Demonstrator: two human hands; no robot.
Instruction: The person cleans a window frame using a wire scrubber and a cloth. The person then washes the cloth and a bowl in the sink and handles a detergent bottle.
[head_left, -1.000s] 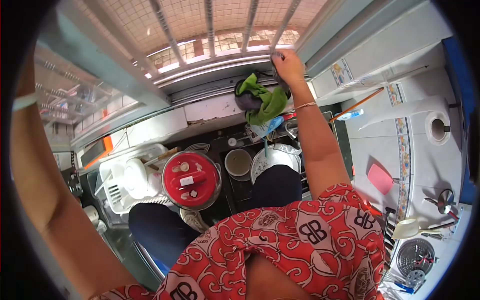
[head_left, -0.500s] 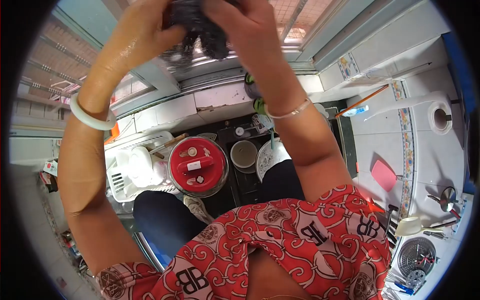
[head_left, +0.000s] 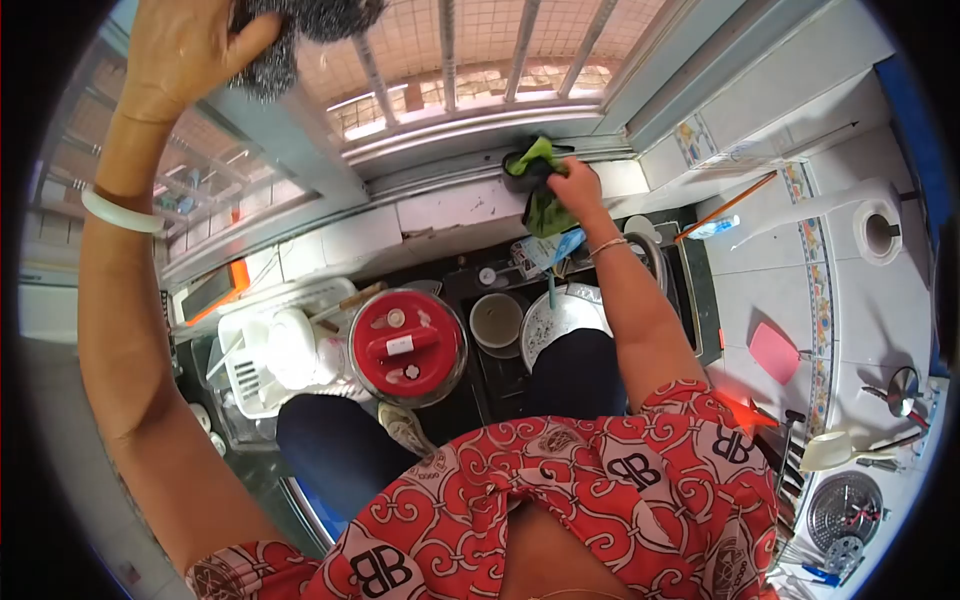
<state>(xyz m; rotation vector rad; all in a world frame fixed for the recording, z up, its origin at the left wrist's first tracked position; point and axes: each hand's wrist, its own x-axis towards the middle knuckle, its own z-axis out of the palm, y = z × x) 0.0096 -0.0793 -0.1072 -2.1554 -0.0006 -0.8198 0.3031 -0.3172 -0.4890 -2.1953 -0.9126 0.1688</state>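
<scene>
1. Upper left of the frame: my left hand (head_left: 180,55) grips a dark, fuzzy pad (head_left: 266,68), thumb against it; the pad reaches rightward.
2. Upper centre: the green cloth (head_left: 546,214) runs roughly up-down.
3. Just right: my right hand (head_left: 580,190), nearer it, pinches its edge.

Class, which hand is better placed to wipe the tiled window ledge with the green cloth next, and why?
Probably right: the right hand grips the green cloth at the tiled window ledge. The left hand is raised high, holding a dark shaggy pad.
</scene>
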